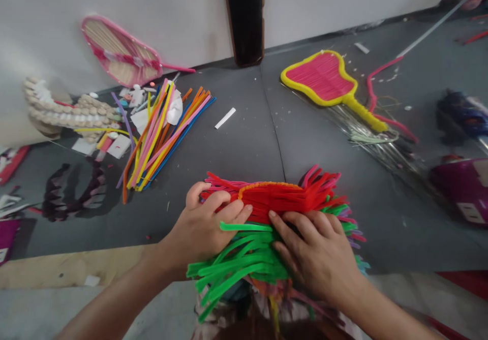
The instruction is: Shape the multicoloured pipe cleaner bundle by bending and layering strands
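In front of me at the table's edge lies a piece made of rows of fuzzy pipe cleaners. Red pipe cleaners [272,201] run side by side across its top, with an orange twisted pipe cleaner [267,184] along their far edge. Bright green pipe cleaners [244,256] fan out below, their loose ends pointing left. My left hand [208,223] has its fingers bent around the left part of the red row, thumb close to the index finger. Resting on the right part, my right hand [318,243] lies with fingers extended, the index fingertip touching the red row.
A bundle of coloured pipe cleaners [163,142] lies left, near a dark curved band [74,192] and a beaded piece [72,111]. A pink-edged fan [124,50] leans on the wall. At right are a yellow-edged fan [320,78], thin wires [375,147] and a purple box [463,187].
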Tool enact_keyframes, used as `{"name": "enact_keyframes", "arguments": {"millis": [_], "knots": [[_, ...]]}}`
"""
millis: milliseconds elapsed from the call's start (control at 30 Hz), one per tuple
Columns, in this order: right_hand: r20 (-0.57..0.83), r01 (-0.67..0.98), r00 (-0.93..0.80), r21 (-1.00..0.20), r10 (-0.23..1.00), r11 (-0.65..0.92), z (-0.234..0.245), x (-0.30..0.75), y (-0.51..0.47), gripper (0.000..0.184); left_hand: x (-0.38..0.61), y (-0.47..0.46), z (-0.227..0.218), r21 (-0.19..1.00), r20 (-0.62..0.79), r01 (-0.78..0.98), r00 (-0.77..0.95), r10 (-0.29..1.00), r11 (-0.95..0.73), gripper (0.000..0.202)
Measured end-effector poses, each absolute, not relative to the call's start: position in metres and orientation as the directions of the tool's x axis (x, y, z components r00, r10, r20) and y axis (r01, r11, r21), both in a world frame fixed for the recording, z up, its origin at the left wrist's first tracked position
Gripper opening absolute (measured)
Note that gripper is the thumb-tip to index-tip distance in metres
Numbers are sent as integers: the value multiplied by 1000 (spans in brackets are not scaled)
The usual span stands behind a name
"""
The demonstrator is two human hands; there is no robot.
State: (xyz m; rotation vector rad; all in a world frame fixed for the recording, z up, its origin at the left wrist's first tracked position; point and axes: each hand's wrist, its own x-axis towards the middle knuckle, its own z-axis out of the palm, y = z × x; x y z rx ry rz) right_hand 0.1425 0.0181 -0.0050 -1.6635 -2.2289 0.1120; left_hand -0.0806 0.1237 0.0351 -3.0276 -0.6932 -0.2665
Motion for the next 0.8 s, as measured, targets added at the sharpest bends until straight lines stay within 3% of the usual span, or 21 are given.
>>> {"name": "enact_keyframes", "arguments": {"millis": [267,467,700,800], "knots": [[228,898,-291,-270,929,348,0,145,19,51,-80,124,30,-35,218,428,885,411,-903,22],[186,917,-273,-245,944,314,-1,142,19,48,-80,125,32,-9,225,423,884,410,-906,23],[202,914,-255,-268,945,304,-2,139,19,43,-102,142,54,139,217,615,746,630,-776,20],[235,906,-234,-300,943,300,-2,138,20,40,-101,145,55,193,184,621,738,650,-760,12]]}}
